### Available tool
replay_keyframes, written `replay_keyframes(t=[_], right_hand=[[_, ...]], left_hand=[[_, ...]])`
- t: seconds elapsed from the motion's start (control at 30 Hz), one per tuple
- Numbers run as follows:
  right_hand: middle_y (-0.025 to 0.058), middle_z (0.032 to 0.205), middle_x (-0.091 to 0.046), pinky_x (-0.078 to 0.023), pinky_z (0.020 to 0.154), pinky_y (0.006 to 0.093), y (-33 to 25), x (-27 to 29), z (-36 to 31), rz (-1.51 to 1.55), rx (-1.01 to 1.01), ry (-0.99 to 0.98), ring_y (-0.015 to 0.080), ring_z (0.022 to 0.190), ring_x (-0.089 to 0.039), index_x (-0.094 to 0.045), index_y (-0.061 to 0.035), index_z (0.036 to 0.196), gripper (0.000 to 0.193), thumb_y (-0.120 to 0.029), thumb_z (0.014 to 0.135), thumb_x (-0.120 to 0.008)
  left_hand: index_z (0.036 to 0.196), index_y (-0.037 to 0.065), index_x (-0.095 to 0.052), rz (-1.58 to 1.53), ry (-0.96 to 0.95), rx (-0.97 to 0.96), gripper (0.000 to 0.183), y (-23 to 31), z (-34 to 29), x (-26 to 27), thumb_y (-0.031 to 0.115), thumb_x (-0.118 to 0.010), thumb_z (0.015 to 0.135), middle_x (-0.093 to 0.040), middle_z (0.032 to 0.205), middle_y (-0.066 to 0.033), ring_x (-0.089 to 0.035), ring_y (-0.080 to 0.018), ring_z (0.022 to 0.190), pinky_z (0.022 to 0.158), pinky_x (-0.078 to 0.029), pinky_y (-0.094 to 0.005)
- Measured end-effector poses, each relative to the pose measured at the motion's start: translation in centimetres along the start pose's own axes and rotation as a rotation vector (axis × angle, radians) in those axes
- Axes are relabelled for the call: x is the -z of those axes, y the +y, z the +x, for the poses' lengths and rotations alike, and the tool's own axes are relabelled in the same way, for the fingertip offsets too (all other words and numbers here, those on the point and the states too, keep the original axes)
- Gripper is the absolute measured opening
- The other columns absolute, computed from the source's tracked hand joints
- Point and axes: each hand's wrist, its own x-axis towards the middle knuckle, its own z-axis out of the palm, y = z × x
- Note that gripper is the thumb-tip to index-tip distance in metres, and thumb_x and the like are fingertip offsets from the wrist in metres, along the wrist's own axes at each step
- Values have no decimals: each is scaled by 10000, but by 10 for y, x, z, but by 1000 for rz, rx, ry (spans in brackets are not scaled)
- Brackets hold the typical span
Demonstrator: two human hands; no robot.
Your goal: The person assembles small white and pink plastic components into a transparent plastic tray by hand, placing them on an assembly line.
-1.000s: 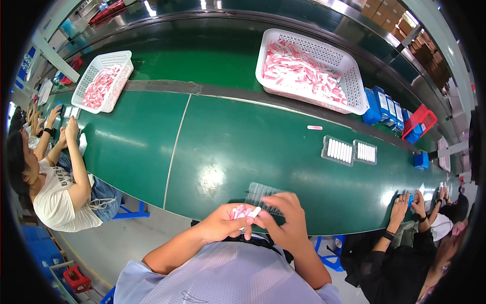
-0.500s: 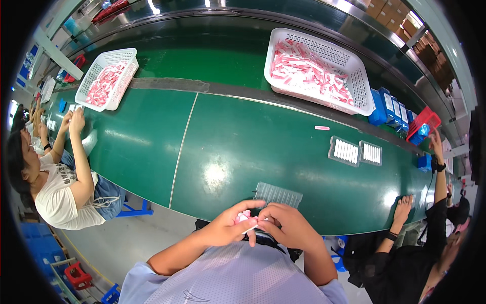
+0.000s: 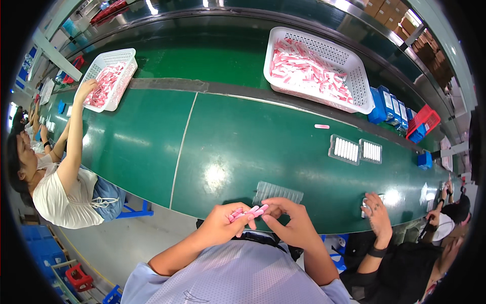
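A bunch of small pink-and-white sticks [image 3: 248, 213] rests in my left hand [image 3: 221, 223], its fingers closed round them. My right hand [image 3: 289, 220] is at the sticks' right-hand ends. Its thumb and index finger are parted in a curve there, the index tip touching or very near one end. Just beyond my hands, a clear grooved plastic tray [image 3: 278, 193] lies on the green table [image 3: 243, 152]; its lower edge is partly behind my right hand.
A white basket of pink-and-white sticks [image 3: 360, 83] stands far right, another basket [image 3: 129, 71] far left. Two trays holding white sticks [image 3: 346, 150] and a loose pink stick [image 3: 322, 126] lie right of centre. Blue boxes [image 3: 387, 107] stand beyond. Co-workers sit on both sides.
My right thumb and index finger have parted from their pinch, and the sticks in my left hand show more plainly. The left co-worker's hand has reached into the basket; the right co-worker's arm has come down.
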Motion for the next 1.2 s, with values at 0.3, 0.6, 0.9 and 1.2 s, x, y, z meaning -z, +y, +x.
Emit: replay_keyframes(t=[0.3,0.6,0.9,1.2], right_hand=[[54,839,-722,-524,677,266,1,-11,0,-108,-7,-21,108,729,-658,-702,-30,1114,237,-82,884,-728],[47,768,-696,-488,616,254,2,-10,1,0,-32,-3,73,674,-612,-708,-26,1078,201,-152,922,-708],[32,736,-694,-472,584,249,10,-11,9,-6,24,3,65,613,-573,-726,-21,998,140,-138,955,-663],[26,744,-699,-449,555,227,12,3,20,-71,-50,-14,54,600,-555,-740,-11,981,141,-131,950,-673]], left_hand=[[1045,7,-690,-9,2,-10,170,-3,0,-3,133,-577,1028,-725,836,-9,-577,-56,584,547,-464,-231],[1027,10,-702,116,35,-8,168,-3,-2,-2,149,-609,1012,-742,839,-22,-596,-59,568,540,-482,-233],[1014,4,-701,166,61,-76,156,-3,1,-2,131,-610,1007,-748,831,-28,-601,-59,562,536,-499,-239],[1089,1,-699,246,153,-206,151,-9,13,-3,82,-616,993,-766,888,-54,-631,-71,585,549,-515,-248]])
